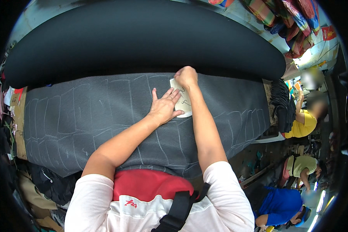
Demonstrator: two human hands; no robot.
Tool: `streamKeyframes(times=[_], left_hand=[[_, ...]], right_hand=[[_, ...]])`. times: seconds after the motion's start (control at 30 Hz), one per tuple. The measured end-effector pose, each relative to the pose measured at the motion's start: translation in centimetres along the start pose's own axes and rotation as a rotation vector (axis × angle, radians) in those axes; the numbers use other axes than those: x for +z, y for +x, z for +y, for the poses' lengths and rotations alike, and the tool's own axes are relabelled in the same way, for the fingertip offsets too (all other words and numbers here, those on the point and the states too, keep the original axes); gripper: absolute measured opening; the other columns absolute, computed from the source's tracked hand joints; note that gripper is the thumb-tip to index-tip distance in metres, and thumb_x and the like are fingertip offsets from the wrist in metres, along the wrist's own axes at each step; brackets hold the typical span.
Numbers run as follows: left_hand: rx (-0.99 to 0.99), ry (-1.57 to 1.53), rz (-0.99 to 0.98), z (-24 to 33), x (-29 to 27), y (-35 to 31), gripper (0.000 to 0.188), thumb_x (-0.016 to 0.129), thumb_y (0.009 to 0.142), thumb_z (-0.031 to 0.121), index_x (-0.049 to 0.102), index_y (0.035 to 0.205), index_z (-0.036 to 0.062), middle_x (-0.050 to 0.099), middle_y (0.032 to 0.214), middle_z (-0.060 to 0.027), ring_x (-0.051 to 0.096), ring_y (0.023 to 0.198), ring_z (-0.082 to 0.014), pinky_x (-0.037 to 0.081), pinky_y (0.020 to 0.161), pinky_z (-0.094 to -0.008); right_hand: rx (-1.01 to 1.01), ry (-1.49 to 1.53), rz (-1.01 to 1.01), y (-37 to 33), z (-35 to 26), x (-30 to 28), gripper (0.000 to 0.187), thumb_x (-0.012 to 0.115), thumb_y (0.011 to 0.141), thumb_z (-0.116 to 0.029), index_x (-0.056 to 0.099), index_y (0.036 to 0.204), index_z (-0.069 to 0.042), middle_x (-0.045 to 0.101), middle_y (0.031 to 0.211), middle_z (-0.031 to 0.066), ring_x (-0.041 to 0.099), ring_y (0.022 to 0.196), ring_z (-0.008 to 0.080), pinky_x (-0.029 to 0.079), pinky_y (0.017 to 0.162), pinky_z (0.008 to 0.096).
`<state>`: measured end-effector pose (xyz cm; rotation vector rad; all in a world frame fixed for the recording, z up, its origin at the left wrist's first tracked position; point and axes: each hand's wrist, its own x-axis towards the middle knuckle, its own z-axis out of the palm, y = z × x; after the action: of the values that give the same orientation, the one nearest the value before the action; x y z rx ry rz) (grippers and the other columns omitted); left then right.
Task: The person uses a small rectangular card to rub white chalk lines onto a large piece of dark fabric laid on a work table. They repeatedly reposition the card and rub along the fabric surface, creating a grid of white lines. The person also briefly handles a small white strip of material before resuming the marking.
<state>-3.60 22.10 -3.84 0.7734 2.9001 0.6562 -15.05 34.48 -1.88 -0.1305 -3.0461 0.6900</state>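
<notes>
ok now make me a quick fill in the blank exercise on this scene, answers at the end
1. The left hand lies spread on a pale piece; the right hand is curled into a ____.
2. Beyond the marked fabric lies a large roll, coloured ____.
3. The co-worker's shirt nearest the lower right corner is ____.

Missing words: fist; black; blue.

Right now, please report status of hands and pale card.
Left hand open, partly on pale card. Right hand curled at its far end. Black roll just beyond.
</notes>
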Motion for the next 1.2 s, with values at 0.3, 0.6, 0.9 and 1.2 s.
streamKeyframes(times=[0.3, 0.6, 0.9, 1.2], left_hand=[[0.008, 0.008, 0.029, -0.2, 0.4, 0.1, 0.072, 0.060, 0.078, 0.052, 0.042, 0.135, 0.0131, 0.036, 0.144, -0.0014, 0.028, 0.135, -0.0176, 0.015, 0.103, -0.0667], [-0.020, -0.009, 0.013, 0.5, -1.8, 1.5, 0.055, 0.071, 0.072, 0.041, 0.060, 0.114, 0.0085, 0.051, 0.128, -0.0037, 0.043, 0.121, -0.0201, 0.027, 0.097, -0.0655], [-0.195, 0.043, -0.162, 1.0, -3.2, 4.7, 0.066, 0.082, 0.059, 0.039, 0.056, 0.115, 0.0156, 0.028, 0.144, -0.0206, 0.020, 0.137, -0.0363, 0.019, 0.101, -0.0685], [0.264, -0.617, 0.868, 3.7, -5.0, 6.3, 0.036, 0.065, 0.070, -0.007, 0.059, 0.104, 0.0039, 0.062, 0.081, -0.0106, 0.062, 0.072, -0.0193, 0.051, 0.066, -0.0259]], right_hand=[[-0.096, 0.034, 0.337, -1.0, 2.6, 0.5, 0.011, 0.060, 0.070, -0.008, 0.068, 0.070, 0.000, 0.063, 0.074, 0.0235, 0.064, 0.074, 0.0378, 0.051, 0.074, 0.0422], [-0.026, -0.080, -0.060, -15.3, 5.8, -3.9, 0.011, 0.060, 0.073, -0.007, 0.067, 0.071, 0.002, 0.063, 0.072, 0.0233, 0.063, 0.068, 0.0380, 0.051, 0.067, 0.0434], [-0.026, 0.034, -0.091, -14.2, 6.2, -3.2, 0.007, 0.066, 0.070, -0.008, 0.068, 0.070, -0.002, 0.065, 0.072, 0.0178, 0.065, 0.065, 0.0293, 0.051, 0.064, 0.0360], [0.197, 0.978, 0.635, -12.7, 12.3, -0.2, 0.010, 0.064, 0.084, -0.006, 0.062, 0.086, 0.004, 0.059, 0.071, 0.0013, 0.055, 0.057, 0.0069, 0.045, 0.053, 0.0188]])
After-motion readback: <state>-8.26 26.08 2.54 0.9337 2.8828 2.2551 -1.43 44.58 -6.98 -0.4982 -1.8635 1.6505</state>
